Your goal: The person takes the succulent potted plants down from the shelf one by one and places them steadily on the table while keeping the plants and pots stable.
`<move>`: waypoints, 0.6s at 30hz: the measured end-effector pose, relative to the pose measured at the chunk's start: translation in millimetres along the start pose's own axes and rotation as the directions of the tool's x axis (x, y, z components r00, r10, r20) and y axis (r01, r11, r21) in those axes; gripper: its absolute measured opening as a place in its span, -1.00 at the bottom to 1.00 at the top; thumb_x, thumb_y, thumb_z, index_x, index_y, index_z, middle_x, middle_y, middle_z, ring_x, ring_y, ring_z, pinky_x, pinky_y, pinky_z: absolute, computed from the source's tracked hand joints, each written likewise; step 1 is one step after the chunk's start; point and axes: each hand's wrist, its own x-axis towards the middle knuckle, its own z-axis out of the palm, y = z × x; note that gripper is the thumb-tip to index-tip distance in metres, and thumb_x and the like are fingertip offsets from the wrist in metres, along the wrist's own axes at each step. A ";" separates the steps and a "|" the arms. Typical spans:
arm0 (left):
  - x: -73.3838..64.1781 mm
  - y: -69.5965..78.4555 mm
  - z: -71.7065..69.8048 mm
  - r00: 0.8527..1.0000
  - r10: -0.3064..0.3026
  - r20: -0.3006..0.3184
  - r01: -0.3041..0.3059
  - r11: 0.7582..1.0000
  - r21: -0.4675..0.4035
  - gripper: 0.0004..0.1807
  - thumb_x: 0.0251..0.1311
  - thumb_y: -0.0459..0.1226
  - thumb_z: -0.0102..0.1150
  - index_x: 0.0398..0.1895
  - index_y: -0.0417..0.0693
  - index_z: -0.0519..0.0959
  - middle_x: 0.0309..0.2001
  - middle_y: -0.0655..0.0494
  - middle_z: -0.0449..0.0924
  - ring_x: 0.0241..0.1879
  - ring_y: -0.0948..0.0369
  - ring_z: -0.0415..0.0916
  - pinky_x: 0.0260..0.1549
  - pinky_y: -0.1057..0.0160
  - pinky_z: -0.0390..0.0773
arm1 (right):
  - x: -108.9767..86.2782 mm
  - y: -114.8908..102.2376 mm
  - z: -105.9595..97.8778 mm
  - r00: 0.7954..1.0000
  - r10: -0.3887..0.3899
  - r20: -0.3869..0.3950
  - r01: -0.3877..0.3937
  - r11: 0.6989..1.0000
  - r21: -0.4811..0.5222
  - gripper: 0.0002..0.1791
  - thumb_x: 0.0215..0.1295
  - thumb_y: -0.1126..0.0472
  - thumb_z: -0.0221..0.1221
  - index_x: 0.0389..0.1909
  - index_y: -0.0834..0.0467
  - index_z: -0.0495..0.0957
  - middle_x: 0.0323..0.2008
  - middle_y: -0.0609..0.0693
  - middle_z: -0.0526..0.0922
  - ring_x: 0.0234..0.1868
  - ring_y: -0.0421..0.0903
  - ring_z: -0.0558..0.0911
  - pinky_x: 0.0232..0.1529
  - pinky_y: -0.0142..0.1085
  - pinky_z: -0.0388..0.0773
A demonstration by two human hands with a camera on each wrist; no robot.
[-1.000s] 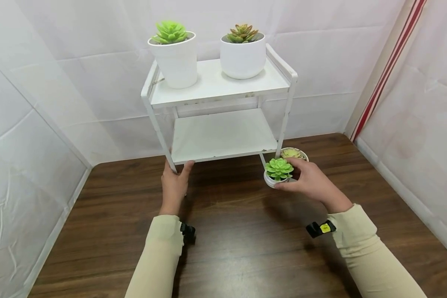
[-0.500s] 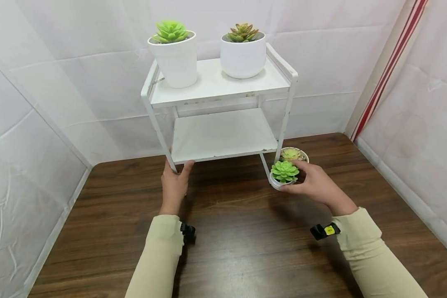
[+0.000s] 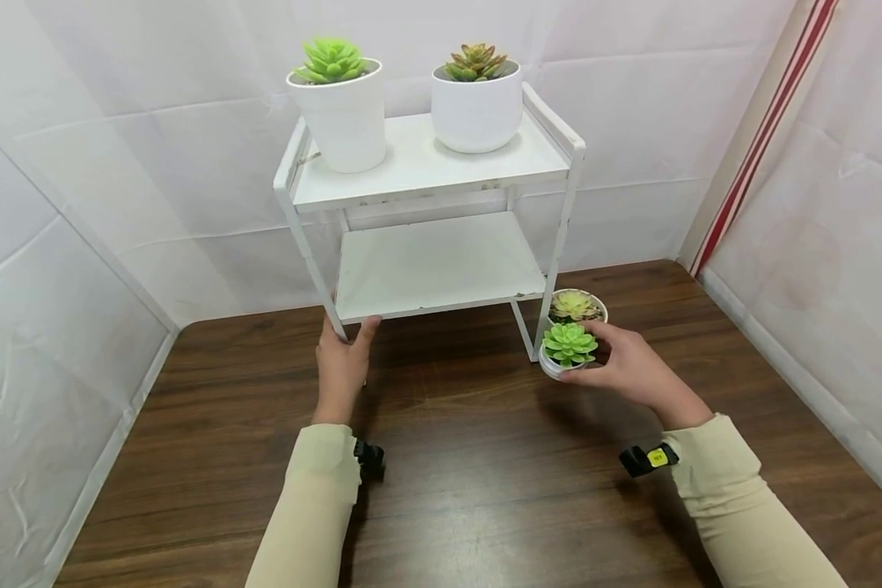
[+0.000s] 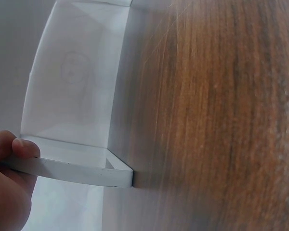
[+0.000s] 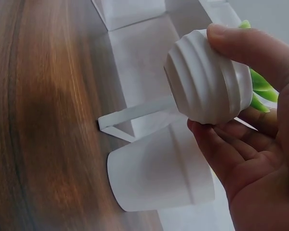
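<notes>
My left hand (image 3: 340, 369) grips the front left leg of a two-tier white shelf (image 3: 441, 263), just below its lower tier. In the left wrist view the fingers (image 4: 25, 148) wrap round that leg (image 4: 82, 173), whose foot reaches the wooden table. My right hand (image 3: 632, 371) holds a small potted succulent (image 3: 569, 345), pinching its ribbed white pot (image 5: 204, 79) between thumb and fingers. The pot is up off the table, beside the shelf's front right leg. Close behind it stands a larger white pot (image 5: 156, 168) with a pale yellow-green succulent (image 3: 575, 305).
On the shelf's top tier stand a tall white pot (image 3: 349, 122) with a bright green succulent and a rounded white pot (image 3: 478, 114) with a reddish one. White sheeting (image 3: 191, 180) lines the back and sides of the brown wooden table (image 3: 441, 490).
My right hand has moved the small potted succulent to the right and slightly nearer, away from under the shelf's edge. The left hand keeps its hold on the leg.
</notes>
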 end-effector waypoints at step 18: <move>0.0 -1.8 0.6 1.000 0.001 -0.001 -0.001 1.000 -0.004 -0.02 0.11 0.33 0.11 0.54 0.25 0.01 -0.65 0.06 0.32 -0.70 0.13 0.25 -0.36 0.12 0.40 | -6.4 14.7 0.2 1.000 0.020 0.025 -0.019 0.999 -0.029 -0.16 -0.09 -0.20 0.47 0.20 0.09 0.43 -0.11 0.03 0.65 -0.18 -0.12 0.58 -0.22 -0.34 0.51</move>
